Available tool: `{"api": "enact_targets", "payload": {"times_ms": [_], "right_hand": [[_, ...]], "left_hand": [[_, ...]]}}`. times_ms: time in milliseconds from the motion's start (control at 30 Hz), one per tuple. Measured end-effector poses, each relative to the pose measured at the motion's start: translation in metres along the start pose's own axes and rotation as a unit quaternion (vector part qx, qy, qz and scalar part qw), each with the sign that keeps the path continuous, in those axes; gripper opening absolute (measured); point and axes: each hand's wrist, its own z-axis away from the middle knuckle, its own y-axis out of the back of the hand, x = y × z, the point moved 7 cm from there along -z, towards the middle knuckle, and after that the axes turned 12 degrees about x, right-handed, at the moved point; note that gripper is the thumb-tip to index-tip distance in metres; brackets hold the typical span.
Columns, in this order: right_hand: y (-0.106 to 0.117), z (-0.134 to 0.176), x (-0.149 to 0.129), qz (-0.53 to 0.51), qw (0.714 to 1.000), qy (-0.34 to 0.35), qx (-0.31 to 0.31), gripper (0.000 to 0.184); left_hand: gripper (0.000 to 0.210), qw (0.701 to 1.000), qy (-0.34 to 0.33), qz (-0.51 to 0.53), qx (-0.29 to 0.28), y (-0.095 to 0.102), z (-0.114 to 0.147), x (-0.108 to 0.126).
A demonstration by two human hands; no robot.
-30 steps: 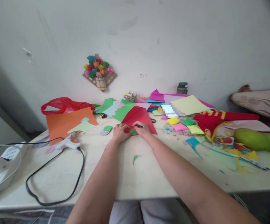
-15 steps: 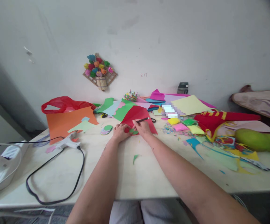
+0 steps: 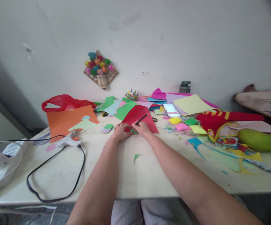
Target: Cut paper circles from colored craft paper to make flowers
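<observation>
A dark pencil is held in my right hand, its upper end pointing up and to the right. Its tip is hidden by my fingers, close to a small green paper piece. That piece lies on the near edge of a red paper sheet. My left hand rests on the sheet with its fingers laid over the left side of the green piece, pressing it down. To the left of that hand is a small stack of coloured paper circles, a green one on top.
A glue gun with a looping black cable sits left, near a power strip. Orange paper and a red bag lie behind it. Paper scraps, small coloured packets, a phone and green fruit fill the right.
The pencil has become more upright, its upper end rising slightly, and my right fingers have shifted a little left over the green piece. My left hand stays in place.
</observation>
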Motion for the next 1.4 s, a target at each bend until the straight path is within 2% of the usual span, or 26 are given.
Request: {"api": "enact_targets", "payload": {"times_ms": [300, 667, 1400], "right_hand": [[0.001, 0.004, -0.009, 0.072, 0.997, 0.026, -0.018, 0.035], [0.004, 0.009, -0.020, 0.136, 0.989, 0.052, -0.026, 0.028], [0.004, 0.011, -0.023, 0.173, 0.983, 0.067, -0.015, 0.035]], "left_hand": [[0.045, 1.000, 0.000, -0.010, -0.013, -0.003, -0.002, -0.005], [0.054, 0.999, 0.014, -0.019, -0.042, -0.005, -0.004, -0.008], [0.054, 0.995, -0.003, -0.026, -0.099, -0.003, -0.001, -0.007]]}}
